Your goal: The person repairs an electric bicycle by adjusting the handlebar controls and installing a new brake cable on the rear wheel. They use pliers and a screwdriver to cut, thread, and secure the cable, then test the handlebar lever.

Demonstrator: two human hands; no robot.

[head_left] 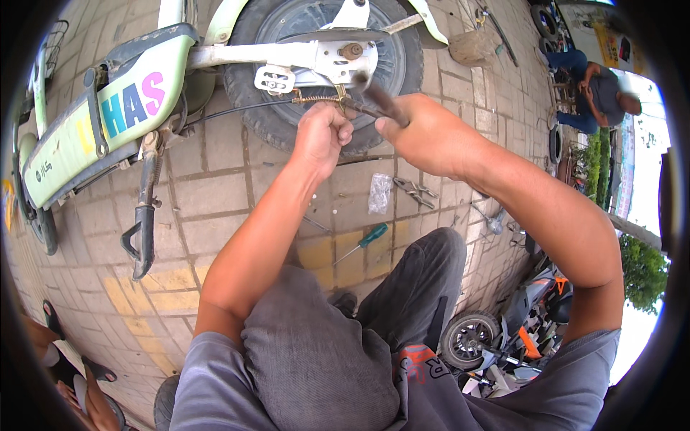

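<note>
In front of me lies the rear wheel (241,79) of a pale green and white electric bike. A black brake cable (241,109) runs to a coppery spring (316,99) and a small brass-coloured bracket (341,98) beside the hub. My left hand (323,136) is closed just below the spring, fingers curled; what they pinch is hidden. My right hand (424,136) grips a dark brown, rod-like tool (384,100), whose far end stands over the bracket. The tool's exact kind is unclear.
On the paving lie pliers (415,192), a clear plastic bag (380,194) and a green-handled screwdriver (372,235). The bike's kickstand (147,208) juts out at left. An orange and grey scooter (528,309) is at lower right. One person (611,93) sits far right; another person's legs show lower left.
</note>
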